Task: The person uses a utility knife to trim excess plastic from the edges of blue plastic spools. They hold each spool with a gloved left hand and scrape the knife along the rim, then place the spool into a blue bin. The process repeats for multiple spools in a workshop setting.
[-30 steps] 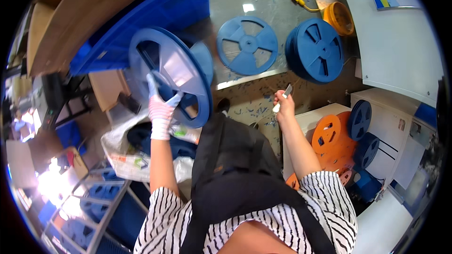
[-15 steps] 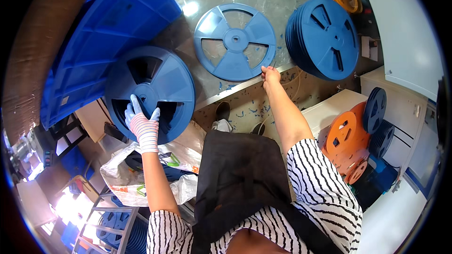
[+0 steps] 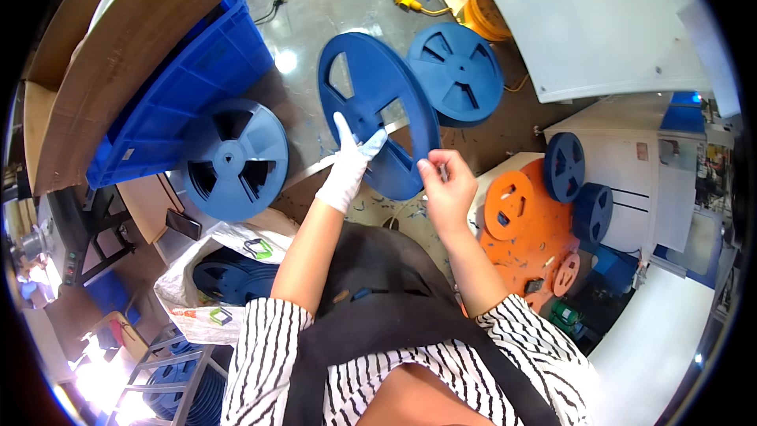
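Worktop point(image 3: 307, 31): grey, glossy, carrying the larger items on its far side from the person. Crate point(image 3: 189, 91): blue plastic, tilted, at the left. Sack point(image 3: 177, 292): white, open-mouthed, near left, holding blue parts. Reel stack point(image 3: 469, 67): blue, upright discs seen at a slant, at the far right. Blue reel point(image 3: 256, 138): just beside the crate, at the near left of the worktop.

Blue disc point(image 3: 371, 87): tilted, raised at the near edge of the worktop, between the blue reel and the reel stack. Judged by its look, it is stiff moulded plastic, light for its width, with a smooth face likely to slip under a bare palm. The spokes beside the window openings appear slender and may flex or crack if twisted. Take hold at the hub or the outer rim.

Left hand point(image 3: 352, 164): gloved, against the near face by the hub; thumb and one finger stand apart. Whether the remaining fingers clamp behind cannot be told.

Right hand point(image 3: 452, 196): bare, just beside the right rim, fingers curled in around a small tool point(image 3: 444, 172), grey and mostly hidden.
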A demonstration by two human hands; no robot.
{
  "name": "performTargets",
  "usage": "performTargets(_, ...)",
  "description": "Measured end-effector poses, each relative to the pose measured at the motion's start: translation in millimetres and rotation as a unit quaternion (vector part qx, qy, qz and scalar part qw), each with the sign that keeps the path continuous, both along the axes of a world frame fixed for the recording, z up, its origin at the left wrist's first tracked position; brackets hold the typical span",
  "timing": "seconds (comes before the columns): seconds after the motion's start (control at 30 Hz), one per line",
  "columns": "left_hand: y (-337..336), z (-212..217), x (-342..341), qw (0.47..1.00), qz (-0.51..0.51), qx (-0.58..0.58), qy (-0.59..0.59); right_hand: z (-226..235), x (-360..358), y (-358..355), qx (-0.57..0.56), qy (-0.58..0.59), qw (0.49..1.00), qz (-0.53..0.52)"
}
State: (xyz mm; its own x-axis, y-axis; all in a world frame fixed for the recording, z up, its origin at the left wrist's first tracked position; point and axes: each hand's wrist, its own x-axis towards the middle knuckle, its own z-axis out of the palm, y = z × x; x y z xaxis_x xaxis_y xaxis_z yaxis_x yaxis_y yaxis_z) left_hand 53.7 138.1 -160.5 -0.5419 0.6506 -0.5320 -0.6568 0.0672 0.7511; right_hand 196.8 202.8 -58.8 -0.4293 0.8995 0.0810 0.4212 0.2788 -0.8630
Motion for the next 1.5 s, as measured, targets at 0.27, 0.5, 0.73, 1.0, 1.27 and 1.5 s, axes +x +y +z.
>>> performTargets(0.27,-46,69,17,0.976,-0.059,0.185,0.099,91,77,-53,-0.273,0.212,0.917,0.201)
performTargets(0.5,-85,169,37,0.943,-0.038,0.243,0.224,132,69,-40,-0.135,-0.074,0.922,0.356)
performTargets(0.73,-105,192,42,0.951,-0.008,0.187,0.246,136,41,-53,0.114,-0.113,0.908,0.388)
performTargets(1.0,-114,186,48,0.943,-0.002,0.209,0.260,139,45,-66,0.129,-0.152,0.880,0.431)
performTargets(1.27,-115,171,43,0.956,-0.036,0.257,0.137,139,64,-70,0.081,-0.163,0.870,0.459)
performTargets(1.5,-117,182,50,0.962,-0.021,0.190,0.194,138,57,-67,0.047,-0.140,0.890,0.432)
